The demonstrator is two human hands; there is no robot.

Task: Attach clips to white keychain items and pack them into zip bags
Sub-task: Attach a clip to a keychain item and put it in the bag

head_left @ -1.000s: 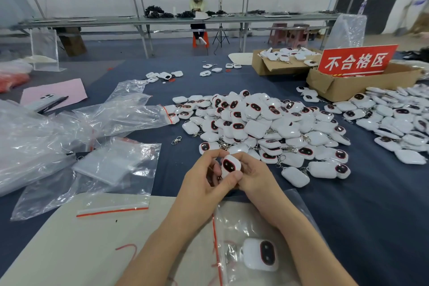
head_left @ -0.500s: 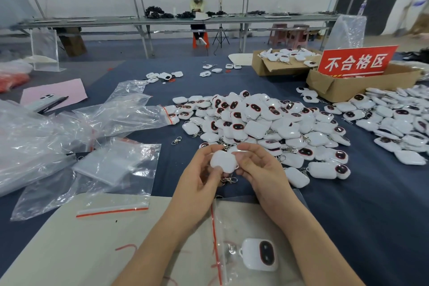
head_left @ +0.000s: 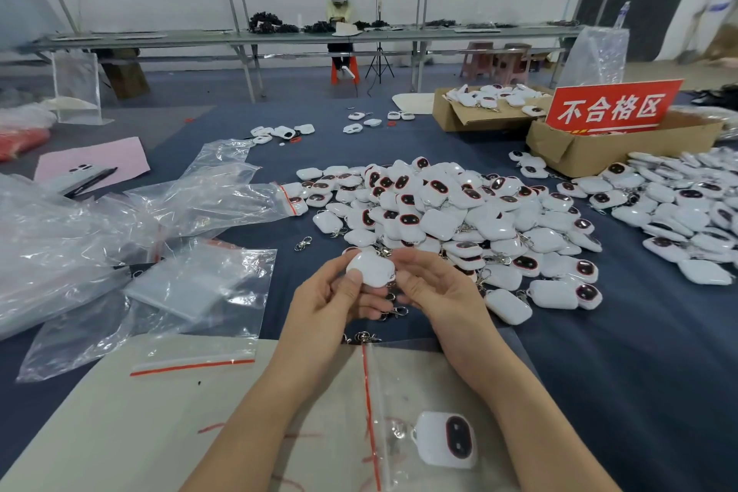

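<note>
Left hand (head_left: 331,302) and right hand (head_left: 439,292) hold white keychain (head_left: 371,270) (clip (head_left: 396,312) dangling).

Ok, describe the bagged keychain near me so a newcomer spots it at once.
Find the beige board nearest the camera. On it, beside the right forearm, lies a clear zip bag with a red strip. The white keychain inside shows its dark oval face and lies alone, away from the loose heaps on the blue cloth.
</note>
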